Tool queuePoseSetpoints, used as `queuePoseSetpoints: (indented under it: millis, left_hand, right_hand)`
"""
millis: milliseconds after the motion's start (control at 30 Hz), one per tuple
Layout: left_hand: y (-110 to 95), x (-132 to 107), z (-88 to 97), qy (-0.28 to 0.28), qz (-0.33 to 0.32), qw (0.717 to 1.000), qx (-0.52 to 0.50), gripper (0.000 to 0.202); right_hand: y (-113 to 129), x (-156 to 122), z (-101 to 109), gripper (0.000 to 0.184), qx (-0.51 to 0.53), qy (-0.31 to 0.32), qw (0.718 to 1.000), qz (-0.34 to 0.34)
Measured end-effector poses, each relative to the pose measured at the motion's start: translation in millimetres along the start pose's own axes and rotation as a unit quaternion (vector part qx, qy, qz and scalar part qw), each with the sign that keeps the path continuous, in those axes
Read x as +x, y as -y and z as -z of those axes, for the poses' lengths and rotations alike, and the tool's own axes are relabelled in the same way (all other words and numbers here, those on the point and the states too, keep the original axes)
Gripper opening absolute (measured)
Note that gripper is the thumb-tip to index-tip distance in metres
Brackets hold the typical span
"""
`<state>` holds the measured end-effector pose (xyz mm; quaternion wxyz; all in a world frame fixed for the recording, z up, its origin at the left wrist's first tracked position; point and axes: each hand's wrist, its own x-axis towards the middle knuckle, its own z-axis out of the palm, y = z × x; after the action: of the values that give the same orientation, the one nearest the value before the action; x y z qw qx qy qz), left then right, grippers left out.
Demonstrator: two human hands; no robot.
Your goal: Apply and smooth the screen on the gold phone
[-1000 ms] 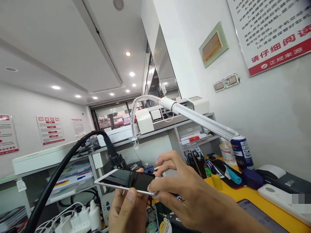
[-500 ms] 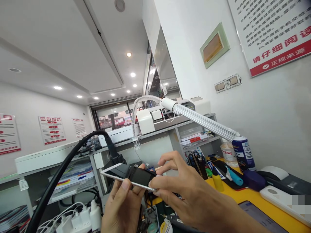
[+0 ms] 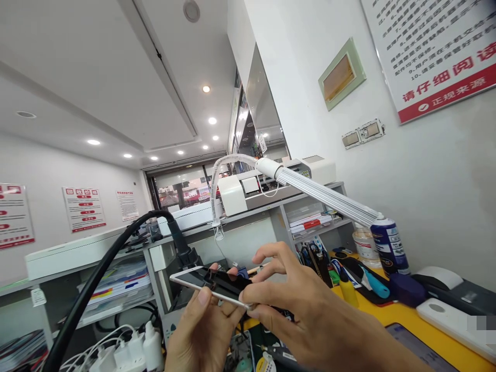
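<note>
A slim smartphone [image 3: 211,285] with a white-silver frame lies tilted in front of me, its dark glass face partly covered by a black strip. My left hand [image 3: 201,330] grips it from below, with the thumb on the long lower edge and fingertips showing behind it. My right hand [image 3: 306,310] pinches the phone's right end between thumb and fingers. The phone's far side and the part under my fingers are hidden.
A yellow bench [image 3: 360,310] holds a blue spray can [image 3: 389,247], a tub, and tools. A thick black hose [image 3: 96,279] arcs at left above white chargers [image 3: 134,351]. A gooseneck lamp [image 3: 325,191] reaches overhead. Shelves stand behind.
The phone has swung, its left end moving right and turning toward me. My left hand has rotated under it. The view has shifted slightly.
</note>
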<state>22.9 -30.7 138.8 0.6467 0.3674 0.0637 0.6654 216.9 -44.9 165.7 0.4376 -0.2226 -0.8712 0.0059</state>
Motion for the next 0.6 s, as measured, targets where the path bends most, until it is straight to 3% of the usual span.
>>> queuePoseSetpoints:
  millis: [267,600]
  left_hand:
    - [2.2,-2.7,5.3,0.042,0.023,0.998,-0.026,0.029]
    - [6.2,-4.1,15.4,-0.001,0.007,1.000,0.013,0.037]
  right_hand:
    - [2.4,-5.1,4.9,0.032,0.038,0.009,0.999,-0.016]
    - [7.0,-6.3,15.2,0.041,0.043,0.027,0.998,-0.033]
